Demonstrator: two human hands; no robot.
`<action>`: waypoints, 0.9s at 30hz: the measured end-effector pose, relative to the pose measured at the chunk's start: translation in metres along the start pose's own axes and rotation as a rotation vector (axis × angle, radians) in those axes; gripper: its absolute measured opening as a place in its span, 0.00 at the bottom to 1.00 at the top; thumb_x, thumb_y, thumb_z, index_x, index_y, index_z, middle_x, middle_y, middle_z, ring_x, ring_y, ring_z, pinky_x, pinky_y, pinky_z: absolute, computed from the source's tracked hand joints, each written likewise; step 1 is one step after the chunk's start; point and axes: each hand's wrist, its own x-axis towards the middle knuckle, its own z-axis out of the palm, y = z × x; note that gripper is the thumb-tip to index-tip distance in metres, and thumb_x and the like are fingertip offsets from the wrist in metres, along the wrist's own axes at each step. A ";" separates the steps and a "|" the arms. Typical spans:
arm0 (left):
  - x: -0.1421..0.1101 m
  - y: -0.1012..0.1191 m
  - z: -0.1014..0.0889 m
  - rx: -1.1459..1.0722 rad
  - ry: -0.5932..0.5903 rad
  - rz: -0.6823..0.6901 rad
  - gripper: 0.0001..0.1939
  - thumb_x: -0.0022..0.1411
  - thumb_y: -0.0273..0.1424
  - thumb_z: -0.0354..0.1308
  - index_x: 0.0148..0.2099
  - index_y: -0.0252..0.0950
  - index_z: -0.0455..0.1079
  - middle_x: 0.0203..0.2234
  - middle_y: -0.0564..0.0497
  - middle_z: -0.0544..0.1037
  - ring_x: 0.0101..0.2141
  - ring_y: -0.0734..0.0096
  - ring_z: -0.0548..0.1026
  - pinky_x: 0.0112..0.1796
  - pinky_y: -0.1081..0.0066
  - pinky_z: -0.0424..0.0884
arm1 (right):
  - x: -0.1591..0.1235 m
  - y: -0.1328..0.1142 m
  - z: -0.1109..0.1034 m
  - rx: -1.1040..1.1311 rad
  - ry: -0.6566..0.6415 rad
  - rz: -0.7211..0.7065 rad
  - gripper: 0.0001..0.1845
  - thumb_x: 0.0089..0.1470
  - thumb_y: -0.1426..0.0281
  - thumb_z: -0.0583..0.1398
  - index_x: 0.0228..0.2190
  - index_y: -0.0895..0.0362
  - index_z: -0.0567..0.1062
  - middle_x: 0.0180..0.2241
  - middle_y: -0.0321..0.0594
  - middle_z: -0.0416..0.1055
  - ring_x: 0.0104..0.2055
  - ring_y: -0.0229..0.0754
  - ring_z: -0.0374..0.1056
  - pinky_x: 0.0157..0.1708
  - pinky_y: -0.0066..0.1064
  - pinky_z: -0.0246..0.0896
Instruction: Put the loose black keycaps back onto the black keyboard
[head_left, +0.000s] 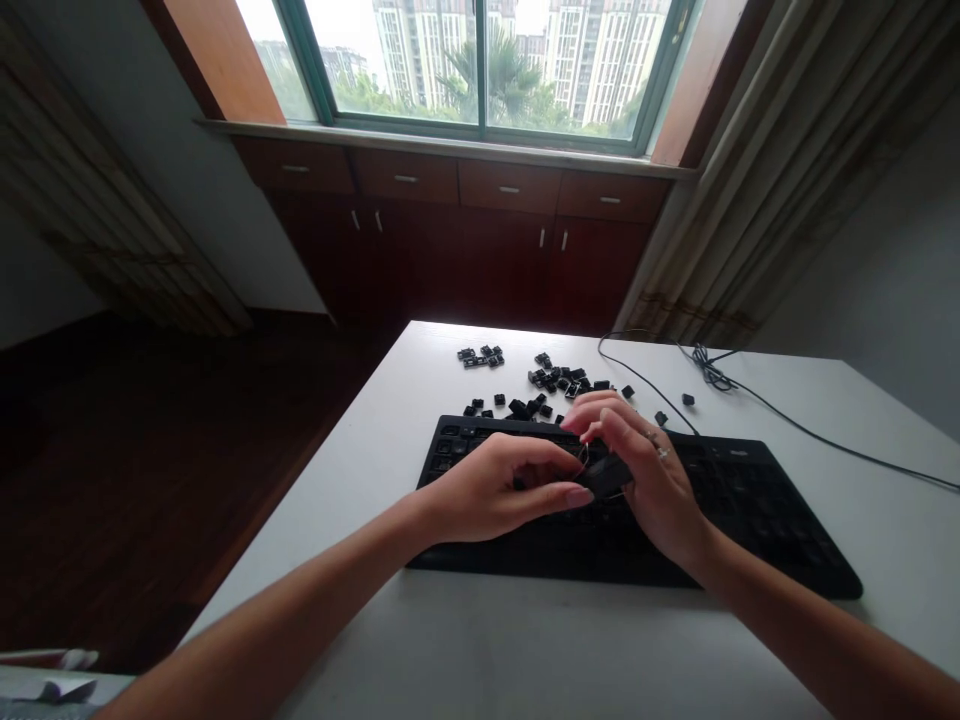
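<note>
Head view, nearest first: both bare forearms reach in from the lower corners across a white table (525, 640), and the left hand (502, 490) and right hand (645, 480) meet above the middle of a black computer keyboard (757, 520). The left fingers lie close together and curl toward the right hand, while the right fingers bend down from above; together they pinch a flat black plastic piece (606, 476) between them, though the exact grip is partly hidden. A thin wire loop (583, 456) shows at the fingertips. A ring (663, 452) sits on a right finger. Just beyond the keyboard's upper edge, loose black keycaps (555, 380) lie scattered on the table, with a smaller cluster of keycaps (480, 356) farther toward the upper left. A single keycap (688, 399) lies apart to the right, near a thin black cable (787, 430) that loops across the right side of the table. Farther off stand dark wooden cabinets (457, 260) beneath a window (480, 70) at the top of the frame, with tall apartment towers (600, 60) outside
</note>
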 end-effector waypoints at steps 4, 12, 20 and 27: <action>0.000 -0.003 -0.001 -0.005 0.040 -0.008 0.14 0.65 0.37 0.63 0.47 0.34 0.77 0.34 0.50 0.78 0.31 0.74 0.70 0.31 0.75 0.67 | -0.014 0.008 -0.004 -0.073 0.046 0.134 0.20 0.67 0.53 0.51 0.49 0.48 0.77 0.42 0.38 0.70 0.41 0.40 0.65 0.38 0.29 0.63; 0.001 -0.002 0.000 -0.111 0.129 -0.057 0.10 0.65 0.35 0.63 0.44 0.34 0.78 0.35 0.49 0.77 0.31 0.75 0.72 0.29 0.76 0.68 | -0.022 0.017 -0.004 0.308 0.024 0.263 0.25 0.65 0.49 0.52 0.43 0.54 0.78 0.32 0.36 0.67 0.22 0.32 0.62 0.19 0.26 0.57; 0.004 -0.006 -0.001 -0.350 0.271 -0.089 0.07 0.64 0.32 0.65 0.40 0.34 0.74 0.34 0.53 0.77 0.31 0.77 0.76 0.33 0.78 0.75 | -0.018 0.022 -0.007 0.376 0.047 0.158 0.07 0.57 0.65 0.67 0.36 0.53 0.76 0.35 0.35 0.68 0.31 0.33 0.60 0.30 0.25 0.58; 0.002 -0.008 0.001 -0.076 0.228 -0.007 0.06 0.65 0.31 0.63 0.43 0.35 0.74 0.36 0.50 0.78 0.37 0.72 0.77 0.38 0.73 0.75 | -0.014 0.017 -0.004 0.483 0.148 0.070 0.15 0.66 0.53 0.54 0.42 0.50 0.73 0.35 0.37 0.75 0.44 0.43 0.71 0.48 0.39 0.63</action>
